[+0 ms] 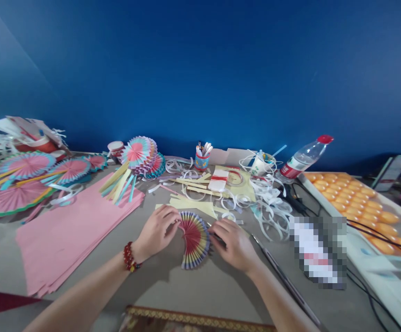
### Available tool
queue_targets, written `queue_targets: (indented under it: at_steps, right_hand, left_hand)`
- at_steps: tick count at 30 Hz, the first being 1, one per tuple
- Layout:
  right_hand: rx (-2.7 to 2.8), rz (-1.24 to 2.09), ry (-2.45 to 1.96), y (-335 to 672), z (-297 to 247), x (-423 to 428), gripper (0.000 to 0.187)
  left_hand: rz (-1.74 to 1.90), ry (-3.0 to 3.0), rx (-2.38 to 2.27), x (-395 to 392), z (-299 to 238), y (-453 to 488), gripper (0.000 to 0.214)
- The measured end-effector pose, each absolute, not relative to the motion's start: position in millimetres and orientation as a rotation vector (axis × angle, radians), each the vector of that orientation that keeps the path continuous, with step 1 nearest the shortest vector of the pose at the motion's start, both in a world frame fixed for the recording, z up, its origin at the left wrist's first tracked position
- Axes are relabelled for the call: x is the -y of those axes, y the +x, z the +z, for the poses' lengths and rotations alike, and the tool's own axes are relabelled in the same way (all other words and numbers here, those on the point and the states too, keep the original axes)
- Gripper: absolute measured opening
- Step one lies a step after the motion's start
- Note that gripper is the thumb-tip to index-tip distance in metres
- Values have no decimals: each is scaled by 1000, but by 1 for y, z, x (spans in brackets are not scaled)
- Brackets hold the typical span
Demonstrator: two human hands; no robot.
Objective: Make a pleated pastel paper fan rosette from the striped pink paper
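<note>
A pleated paper fan (194, 240), red at its centre with yellow and purple bands, is spread into a half-round between my hands. My left hand (158, 230), with a red bead bracelet at the wrist, pinches the fan's upper left end. On its right rim, my right hand (233, 242) has its fingers curled at the pleats; the fingertips are partly hidden. Just behind the fan lie pale yellow paper strips (193, 203). A long thin metal tool (283, 276) rests on the table beside my right forearm.
Pink paper sheets (79, 235) and finished paper rosettes (138, 154) lie to the left. At the back stand a pen cup (202, 160) and a tilted plastic bottle (304, 159). Curled white strips (272, 207) lie right of centre, near a tray of orange domes (356, 203) and black cables.
</note>
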State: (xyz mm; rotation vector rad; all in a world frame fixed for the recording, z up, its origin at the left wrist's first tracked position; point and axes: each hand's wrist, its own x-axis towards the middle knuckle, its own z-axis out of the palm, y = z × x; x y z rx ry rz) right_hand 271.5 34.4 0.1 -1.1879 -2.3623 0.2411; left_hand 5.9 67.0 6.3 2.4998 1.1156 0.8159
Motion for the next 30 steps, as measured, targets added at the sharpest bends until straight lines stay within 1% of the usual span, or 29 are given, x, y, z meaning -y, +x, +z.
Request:
queue_targets:
  at_steps: [5,7,9,12,13,15,22,30]
  right_hand:
    - [2162,167,-1085,278,-1,-36,13]
    - [2026,104,-1090,283,1,-37,14]
    - [1895,24,-1120,289,3,-38,16]
    - [1748,-87,-1156,297,3,-43,20]
    - [1709,-116,-1159,300,2,-45,21]
    - [1641,-159,-1166,303,1,-47,24]
    - [1538,-216,-1200,313,-5,-49,32]
    - [1448,-370,-1229,330,5,-53,27]
  left_hand:
    - [803,2525,-1100,-70,0,6,21]
    - [733,2573,-1045,-68,1,8,28]
    - [606,2651,-985,-65,2,10,44]
    - [428,2745,-950,-62,0,11,75]
    - [385,2765,-947,-62,-3,11,83]
    - [317,2799,-933,-62,-8,10,90]
    - [248,2876,-871,-62,-10,10,88]
    - [231,2957,-664,-54,-3,20,80]
